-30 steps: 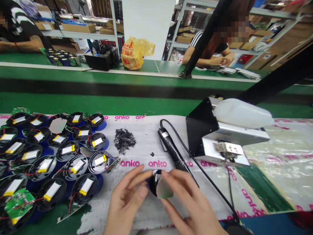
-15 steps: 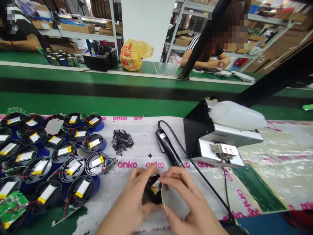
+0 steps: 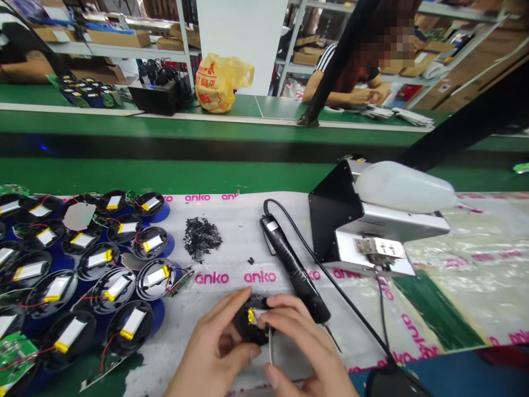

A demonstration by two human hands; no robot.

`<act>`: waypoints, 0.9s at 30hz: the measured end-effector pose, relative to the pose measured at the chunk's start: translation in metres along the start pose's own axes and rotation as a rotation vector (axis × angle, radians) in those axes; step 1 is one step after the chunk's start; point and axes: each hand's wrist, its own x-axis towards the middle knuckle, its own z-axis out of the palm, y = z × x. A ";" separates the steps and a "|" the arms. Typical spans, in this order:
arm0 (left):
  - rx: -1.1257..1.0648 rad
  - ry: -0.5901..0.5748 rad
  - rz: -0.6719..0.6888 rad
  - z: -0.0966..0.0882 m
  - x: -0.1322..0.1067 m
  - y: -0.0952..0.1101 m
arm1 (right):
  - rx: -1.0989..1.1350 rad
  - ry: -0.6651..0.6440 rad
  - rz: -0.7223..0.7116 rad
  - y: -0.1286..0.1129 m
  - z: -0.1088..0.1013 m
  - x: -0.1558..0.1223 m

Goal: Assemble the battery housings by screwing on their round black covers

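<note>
My left hand (image 3: 217, 339) grips the black housing (image 3: 244, 325), my right hand (image 3: 303, 333) the thin board (image 3: 271, 348). I seem to align them; the next move needs gentleness.

Blue cups at left (image 3: 149, 325): at least seventeen, cropped at left edge
Batteries inside them (image 3: 70, 332): at least seventeen
Handled cup (image 3: 243, 324): one
Handled battery (image 3: 251, 316): one, partly hidden
Handled disc (image 3: 271, 348): one
Screwdriver (image 3: 294, 269): one
Scrap pile (image 3: 201, 238): one, pieces too many to count
Machine (image 3: 331, 215): one
White bottle (image 3: 405, 187): one
Yellow bag (image 3: 219, 84): one
Black box (image 3: 155, 99): one
People opposite (image 3: 349, 97): two
</note>
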 end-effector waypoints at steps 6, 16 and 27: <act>-0.411 -0.123 -0.159 -0.001 0.001 0.004 | -0.023 0.002 0.056 0.003 0.000 -0.004; -0.089 0.080 -0.170 0.025 0.012 0.009 | -0.216 -0.008 -0.045 -0.006 -0.006 0.003; -0.368 -0.149 -0.120 -0.002 0.003 -0.006 | -0.208 -0.298 -0.183 -0.003 -0.013 0.025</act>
